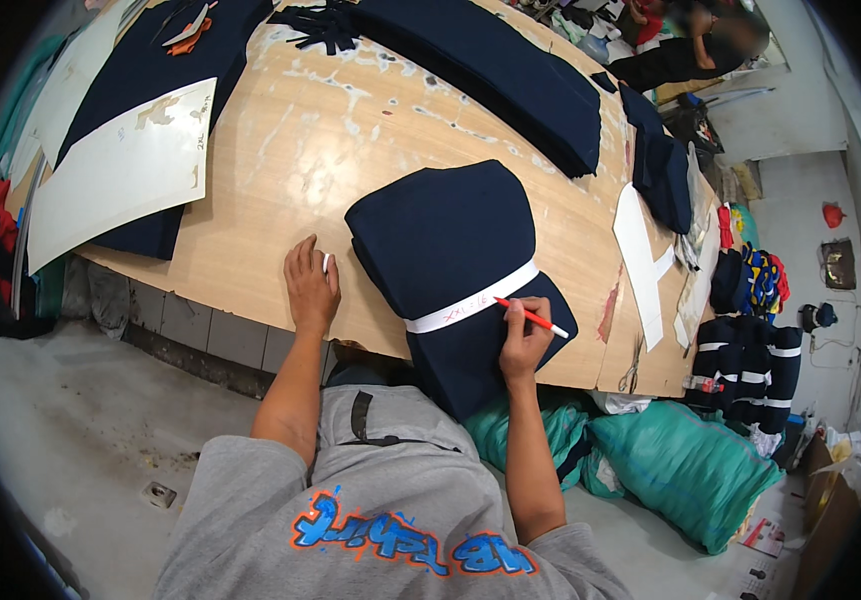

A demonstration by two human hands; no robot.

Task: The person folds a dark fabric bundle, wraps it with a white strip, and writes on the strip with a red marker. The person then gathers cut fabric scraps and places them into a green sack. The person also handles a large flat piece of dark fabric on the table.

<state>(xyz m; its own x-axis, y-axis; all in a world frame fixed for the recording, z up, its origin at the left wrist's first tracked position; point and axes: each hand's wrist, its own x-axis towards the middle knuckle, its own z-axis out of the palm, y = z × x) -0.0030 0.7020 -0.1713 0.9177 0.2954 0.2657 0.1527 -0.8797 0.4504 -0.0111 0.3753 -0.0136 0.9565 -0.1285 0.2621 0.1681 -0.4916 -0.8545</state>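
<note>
A stack of dark navy cloth pieces (440,230), bound with a white paper band (460,312), lies at the table's near edge, its lower part hanging over. Red handwriting shows on the band. My right hand (524,350) is closed round a red-and-white marker (540,318), its tip at the band's right part. To the left of the stack, my left hand (311,288) rests on the wooden table (260,215). A small white piece (326,263), perhaps the marker's cap, is held between its fingers.
Long navy cloth stacks (490,80) lie across the far side. White pattern boards (135,165) cover cloth at the left; scissors (632,368) lie at the right edge. Green sacks (675,465) and banded navy bundles (750,370) stand at the right. Another person (705,50) is at the far right.
</note>
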